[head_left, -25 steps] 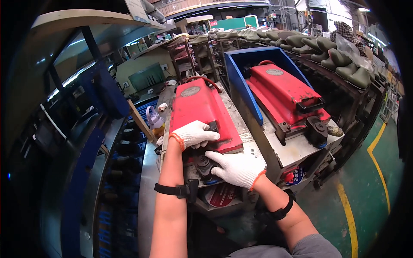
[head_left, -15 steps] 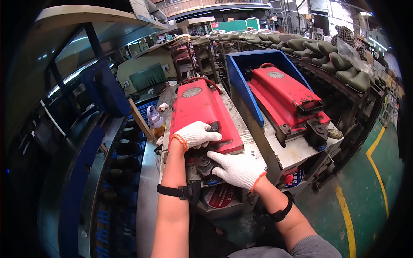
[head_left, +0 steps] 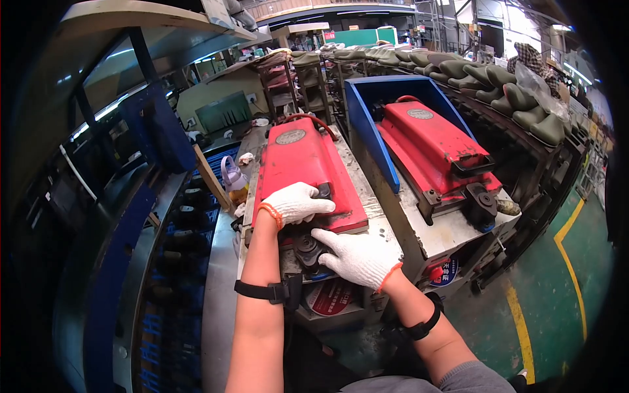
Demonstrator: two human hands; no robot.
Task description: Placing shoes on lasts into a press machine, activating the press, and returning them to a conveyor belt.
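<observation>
A long red machine cover (head_left: pixel 298 157) lies lowered on a pale metal bench, with a round grey plate near its far end. My left hand (head_left: pixel 298 204), in a white knit glove with an orange cuff, is closed round the black handle (head_left: pixel 324 190) at the cover's near end. Just below, a black rounded metal block (head_left: pixel 306 249) with a bolt on top sticks out from the machine front. Gloved the same way, my right hand (head_left: pixel 363 255) grips the block's right side, thumb and forefinger against it; its other fingertips are hidden.
A second red-covered machine (head_left: pixel 432 141) with a blue guard (head_left: pixel 373 137) stands close on the right. Behind it a rack carries several green boots (head_left: pixel 517 98). A lidded bottle (head_left: pixel 234 180) stands left of my machine. Yellow lines (head_left: pixel 521 334) mark the green floor.
The whole view has shifted slightly. Both hands keep their places on the handle and the black block, and the cover stays down.
</observation>
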